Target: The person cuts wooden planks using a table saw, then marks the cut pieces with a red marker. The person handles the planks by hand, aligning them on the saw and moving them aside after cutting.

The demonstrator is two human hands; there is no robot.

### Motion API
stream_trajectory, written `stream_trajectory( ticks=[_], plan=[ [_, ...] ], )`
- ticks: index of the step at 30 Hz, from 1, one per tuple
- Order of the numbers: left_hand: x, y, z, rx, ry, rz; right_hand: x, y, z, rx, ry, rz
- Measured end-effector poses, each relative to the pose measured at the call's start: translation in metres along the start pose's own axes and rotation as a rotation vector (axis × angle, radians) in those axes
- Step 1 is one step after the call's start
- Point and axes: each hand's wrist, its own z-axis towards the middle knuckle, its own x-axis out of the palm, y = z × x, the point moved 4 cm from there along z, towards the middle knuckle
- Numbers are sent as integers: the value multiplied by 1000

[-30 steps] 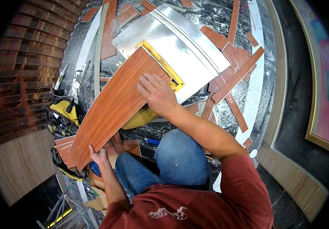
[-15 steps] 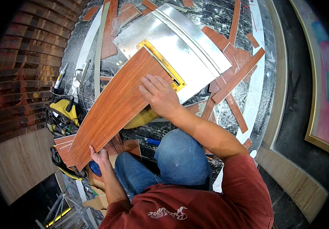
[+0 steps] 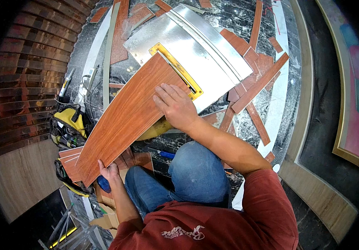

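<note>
Working with 2 hands on 1 long brown plank [image 3: 125, 112], set well apart along its length. Laying the right hand [image 3: 177, 107] flat on the top face near the far end, with the fingers side by side. Gripping the near end with the left hand [image 3: 110, 171], with the thumb up on the long edge and the other fingers mostly hidden below.

Lying aslant, with the far end on the silver worktop [image 3: 187, 50], right along the yellow insert [image 3: 156, 48], then jutting out over the worktop's near edge toward the left hand. Cannot tell just how much of the insert is covered.

Looking for room: a broad band of shiny metal from the insert across to the long rail [image 3: 204, 46], then more silver out to the far edge. Tighter off the right corner, with brown off-cuts [image 3: 264, 62] crowded close and 1 long strip [image 3: 260, 85] slanting across.

Over to the left on the floor, near the plank's outer long edge, a yellow-and-black tool bag [image 3: 74, 121]. Down beside the near end, a stack of cut boards [image 3: 70, 161]; cannot tell if touching. Just beside the bent knee [image 3: 196, 166], a blue-handled knife [image 3: 167, 154] on the dark floor.
</note>
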Motion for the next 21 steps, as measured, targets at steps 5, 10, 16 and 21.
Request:
stream_trajectory(
  ticks=[5, 10, 16, 21],
  plan=[
    [-3, 0, 0, 11, -15, 16, -3, 1, 0, 2, 0, 15],
    [2, 3, -5, 13, -21, 33, -4, 1, -3, 0, -3, 13],
    [3, 5, -9, 25, -31, 29, -5, 3, -5, -2, 3, 8],
    [1, 4, -11, 21, -27, 29, -5, 3, -7, -5, 4, 12]
  ],
)
